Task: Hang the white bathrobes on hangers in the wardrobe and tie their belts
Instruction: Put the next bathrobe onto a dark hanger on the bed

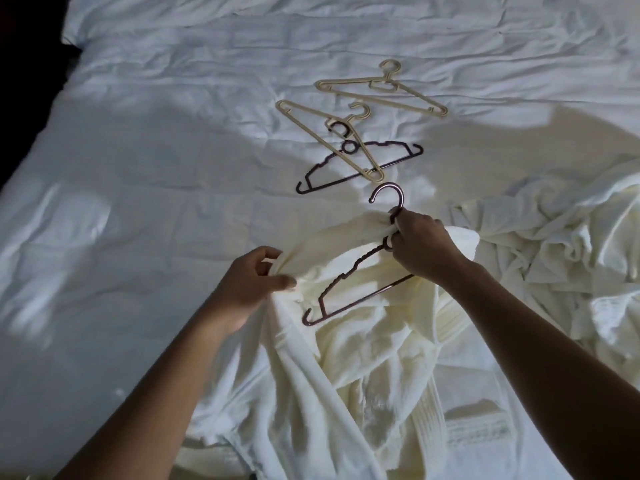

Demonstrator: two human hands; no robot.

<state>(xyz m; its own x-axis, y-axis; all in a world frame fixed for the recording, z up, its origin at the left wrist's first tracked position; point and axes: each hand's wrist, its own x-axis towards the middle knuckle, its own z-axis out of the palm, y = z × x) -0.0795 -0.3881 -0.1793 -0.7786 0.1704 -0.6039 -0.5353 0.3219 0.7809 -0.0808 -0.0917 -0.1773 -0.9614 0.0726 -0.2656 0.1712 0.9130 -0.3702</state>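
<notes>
Dressing the hanger: my right hand [420,242] grips the brown hanger [360,299] by its neck, my left hand [249,285] pinches bathrobe [363,341] cloth. Next, I'd draw that shoulder over.

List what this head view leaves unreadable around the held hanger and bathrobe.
- Dark brown plastic hanger: its right shoulder, hidden by the right hand, head view.
- White fluffy bathrobe: belt lost among folds; hem cut by bottom edge.
- Crumpled white cloth heap: cut by right edge; a second robe or not, unclear.
- Wardrobe: outside the frame.
</notes>
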